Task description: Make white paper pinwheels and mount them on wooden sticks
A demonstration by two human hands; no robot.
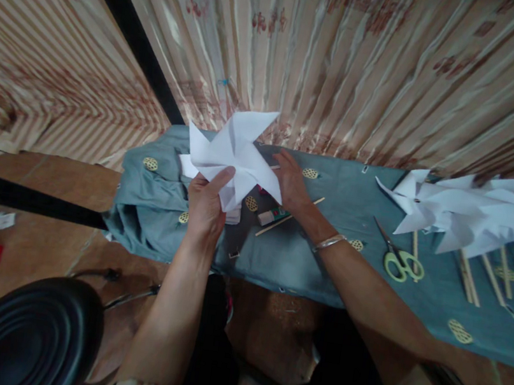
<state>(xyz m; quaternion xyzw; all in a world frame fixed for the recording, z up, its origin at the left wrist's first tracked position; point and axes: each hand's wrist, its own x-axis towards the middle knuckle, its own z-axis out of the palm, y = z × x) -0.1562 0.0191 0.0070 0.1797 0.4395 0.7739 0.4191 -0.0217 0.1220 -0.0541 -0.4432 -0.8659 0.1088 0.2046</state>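
Note:
A white folded-paper pinwheel [237, 148] is in my left hand [210, 201], whose thumb presses on the paper near its middle. My right hand [290, 181] is just right of the pinwheel, low over the cloth. Its upper fingers stretch out to the left, and its lower fingers and thumb are partly hidden by a paper blade. Below that hand lie a thin wooden stick [276, 224] and a small dark and green box [273, 215]. Under the pinwheel, the edge of some white paper [187, 166] shows.
Several finished-looking pinwheels [467, 208] on sticks lie overlapped at the right of the cloth-covered table [320, 285]. Scissors [401, 262] with green handles rest beside them. A striped curtain [307, 52] hangs behind. A round black stool [27, 338] stands at lower left.

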